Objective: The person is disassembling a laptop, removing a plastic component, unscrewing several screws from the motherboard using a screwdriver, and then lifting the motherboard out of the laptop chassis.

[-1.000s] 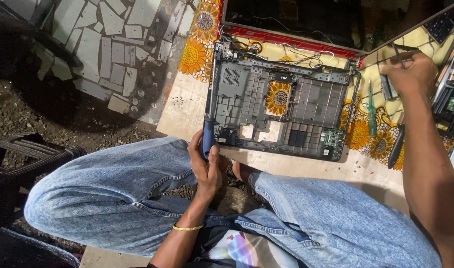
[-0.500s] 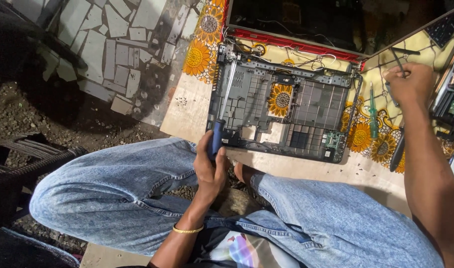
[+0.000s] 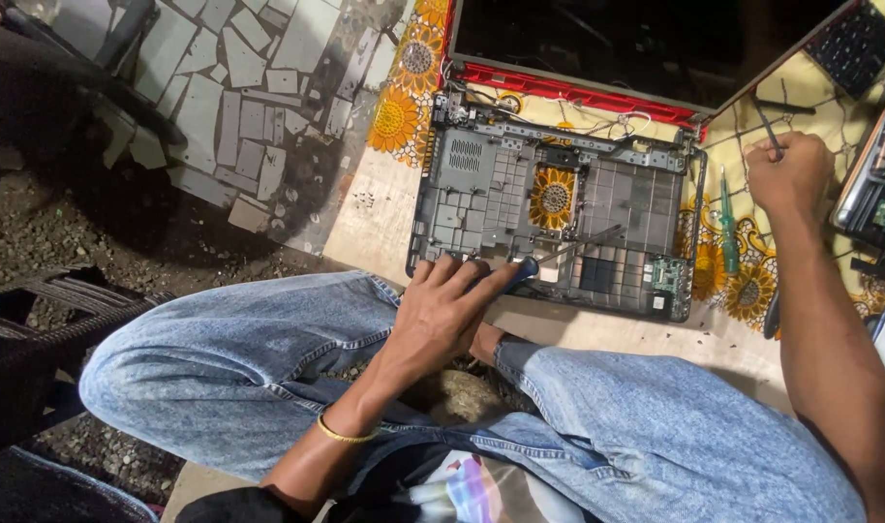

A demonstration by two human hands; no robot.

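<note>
Sunflower cloth (image 3: 396,121) covers the low table, with the stripped laptop base (image 3: 559,218) lying flat on it, screen (image 3: 636,44) hinged behind. Left hand (image 3: 447,315) lies on the near edge, fingers loosely closed on a blue-handled screwdriver (image 3: 559,260); better to keep its tip off the small board. Right hand (image 3: 789,174) is fisted around a thin tool (image 3: 767,124) beside the base
</note>
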